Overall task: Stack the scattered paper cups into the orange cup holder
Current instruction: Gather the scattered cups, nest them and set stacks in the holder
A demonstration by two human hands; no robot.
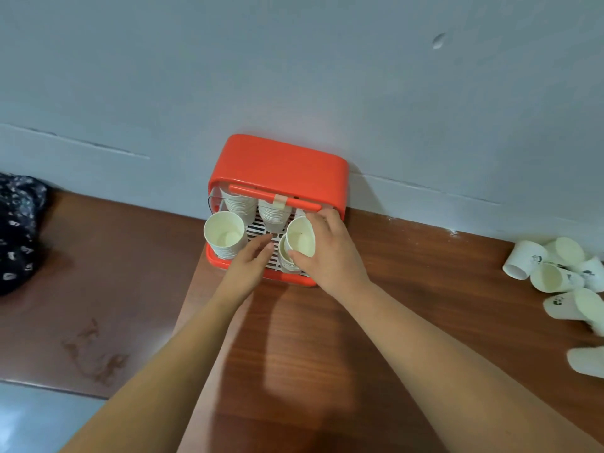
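My R hand (327, 253) curled round a paper cup (300, 238), thumb & fingers gripping its sides, cup tilted over the front-R stack (285, 260) inside the orange cup holder (277, 165), L hand (250, 261) loose, fingers near straight, holding nothing, at holder's front-middle, scattered cups (555, 273) well R of holder on table (327, 338)

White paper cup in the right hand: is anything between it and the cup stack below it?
Nothing visible. The white paper cup, held by the right hand, is at the mouth of the front-right stack in the orange plastic holder; the left hand reaches beside that stack, not over its mouth.
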